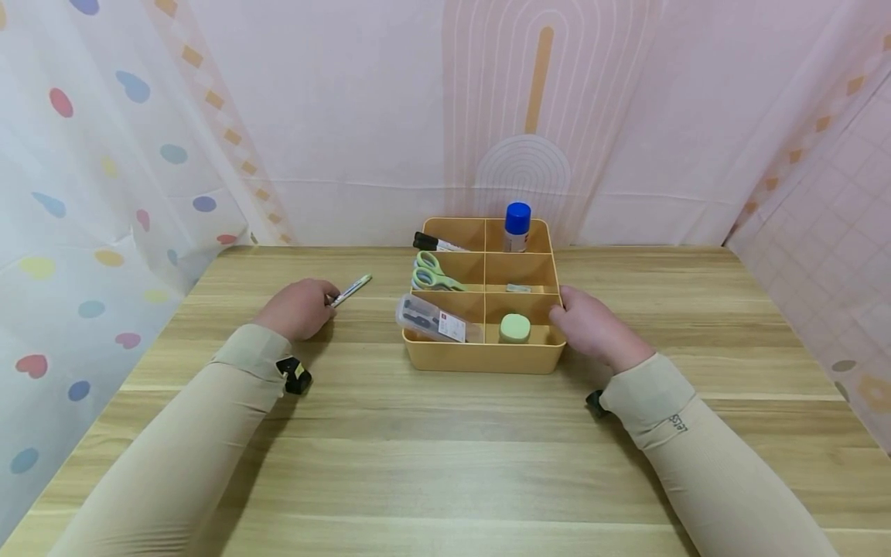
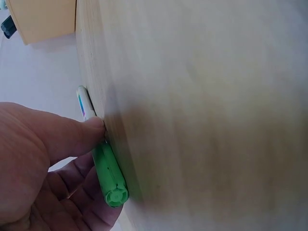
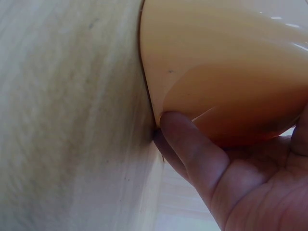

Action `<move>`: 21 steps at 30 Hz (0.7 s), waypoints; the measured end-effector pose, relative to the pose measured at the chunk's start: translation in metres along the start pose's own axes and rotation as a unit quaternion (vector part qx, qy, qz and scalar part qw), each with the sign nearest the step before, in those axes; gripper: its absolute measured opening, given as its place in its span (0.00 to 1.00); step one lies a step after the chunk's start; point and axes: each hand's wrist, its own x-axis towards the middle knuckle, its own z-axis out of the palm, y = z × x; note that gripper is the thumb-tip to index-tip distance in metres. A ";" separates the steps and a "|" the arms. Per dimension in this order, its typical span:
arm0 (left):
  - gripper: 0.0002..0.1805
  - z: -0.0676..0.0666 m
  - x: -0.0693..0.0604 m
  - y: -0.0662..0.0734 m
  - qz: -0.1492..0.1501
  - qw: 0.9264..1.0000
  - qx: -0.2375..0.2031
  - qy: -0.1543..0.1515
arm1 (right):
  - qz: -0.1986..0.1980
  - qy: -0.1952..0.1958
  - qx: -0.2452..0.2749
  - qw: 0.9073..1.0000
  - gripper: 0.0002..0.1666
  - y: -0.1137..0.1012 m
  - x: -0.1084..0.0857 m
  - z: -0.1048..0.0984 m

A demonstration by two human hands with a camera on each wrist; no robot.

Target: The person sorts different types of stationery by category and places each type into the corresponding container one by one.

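My left hand point(image 1: 298, 308) pinches a slim marker pen point(image 1: 352, 290) just at the table, left of the organizer box. In the left wrist view, the marker's green end point(image 2: 109, 175) points toward the camera and its pale body runs out past the thumb. At the right side of the tan organizer box point(image 1: 487, 358), my right hand point(image 1: 593, 325) holds the wall, thumb by the rim. The right wrist view has its fingers point(image 3: 192, 149) against the outer wall, low near the table. The box contains green-handled scissors point(image 1: 431, 275), a clear case point(image 1: 438, 319) and a pale green round-cornered item point(image 1: 515, 328).
A blue-capped bottle point(image 1: 517, 226) stands in the back right compartment. A black-capped marker point(image 1: 428, 241) leans over the back left wall, and a small pale item point(image 1: 518, 288) lies in the middle right one. Patterned curtain point(image 1: 348, 116) hangs behind the wooden table point(image 1: 445, 464).
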 end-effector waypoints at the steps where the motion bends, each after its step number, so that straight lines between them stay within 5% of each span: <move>1: 0.19 0.000 0.000 0.000 0.002 1.000 0.001 0.002 | -0.002 0.001 0.000 1.000 0.34 0.000 0.000 0.000; 21: 0.17 0.002 -0.001 0.000 0.001 1.000 0.007 0.009 | -0.001 0.003 0.007 1.000 0.34 0.001 0.001 0.001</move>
